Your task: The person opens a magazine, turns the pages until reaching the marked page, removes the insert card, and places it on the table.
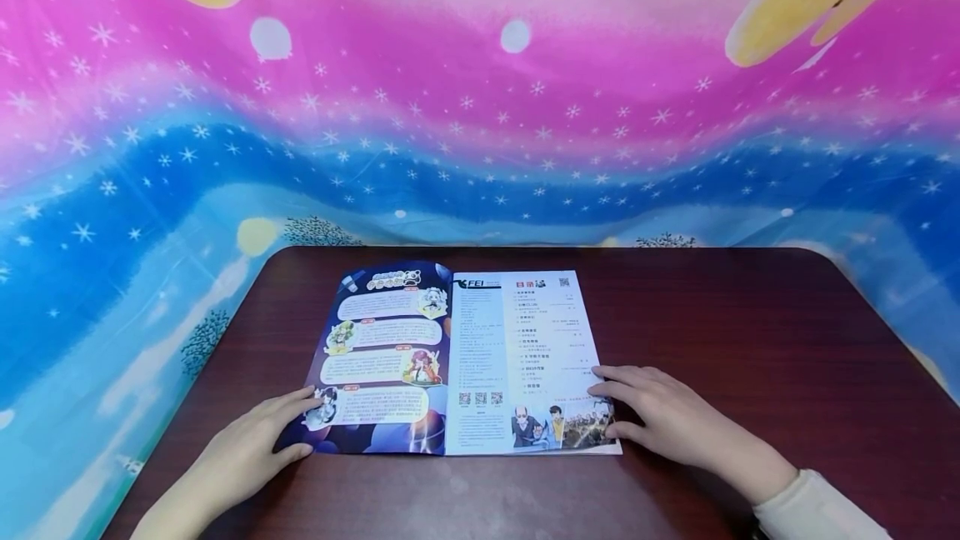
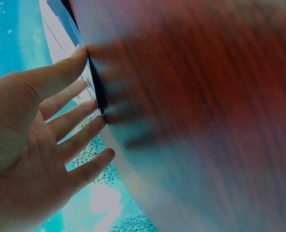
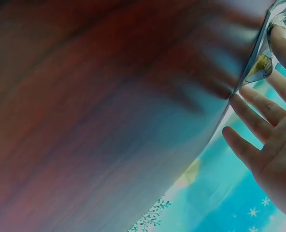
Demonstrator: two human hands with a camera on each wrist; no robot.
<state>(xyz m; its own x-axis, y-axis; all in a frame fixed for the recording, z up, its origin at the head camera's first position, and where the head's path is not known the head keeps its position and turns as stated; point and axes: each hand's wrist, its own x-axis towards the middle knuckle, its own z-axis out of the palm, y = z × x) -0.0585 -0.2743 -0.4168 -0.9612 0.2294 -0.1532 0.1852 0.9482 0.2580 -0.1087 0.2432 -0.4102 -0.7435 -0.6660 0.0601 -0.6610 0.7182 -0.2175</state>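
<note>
An open magazine (image 1: 480, 332) lies flat on the dark red-brown table. Its left page (image 1: 382, 336) is dark blue with cartoon figures beside white text boxes. The right page (image 1: 551, 332) is white, with columns of small print, QR codes and a picture strip along the bottom. My left hand (image 1: 243, 448) rests its fingertips and thumb at the lower left edge of the magazine, fingers spread and nearly straight in the left wrist view. At the lower right edge, my right hand (image 1: 667, 419) touches the page border with loosely extended fingers; its thumb lies by the bottom corner.
The wooden table (image 1: 735, 323) has rounded far corners and a glossy surface that reflects the hands. Behind it and along its sides hangs a cloth backdrop (image 1: 450, 115) in pink and blue with white snowflakes.
</note>
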